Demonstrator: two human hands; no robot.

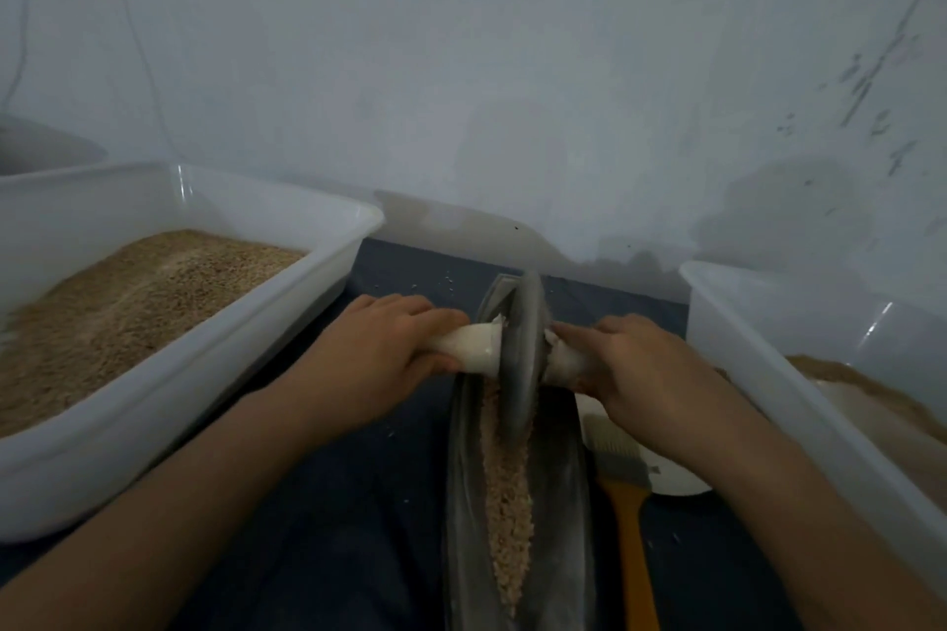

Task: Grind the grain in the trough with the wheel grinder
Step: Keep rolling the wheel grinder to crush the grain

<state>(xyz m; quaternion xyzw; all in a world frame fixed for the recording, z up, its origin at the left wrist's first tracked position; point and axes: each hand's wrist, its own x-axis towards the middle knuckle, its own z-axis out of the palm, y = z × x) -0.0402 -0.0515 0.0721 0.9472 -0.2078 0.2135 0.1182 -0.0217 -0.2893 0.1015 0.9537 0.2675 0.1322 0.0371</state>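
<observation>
Between two white plastic tubs, on a dark blue cloth [389, 502], lies a long narrow grey trough [558, 502] running away from the person toward the wall. A line of pale crushed grain [507, 502] fills its groove. Standing upright in the far half of the trough is the grey wheel [517, 354] of the grinder, its lower edge down in the grain, with a white handle [474, 346] sticking out on each side. The left hand [382, 354] has a clenched grip round the left handle — fingers over the top, thumb beneath. The right hand [635, 369] grasps the right handle, fingers curled over it close against the wheel. The left tub [169, 405] holds a heap of brown grain; the right tub [799, 405] has some brownish meal low against its wall. Just right of the trough lies a brush [628, 518] with a yellow handle and pale bristles, its head resting on a white plate [676, 482] — partly hidden by the right wrist. Loose grains dot the cloth near the trough. A pale wall [512, 92] rises behind, with a socket and cord at upper left
</observation>
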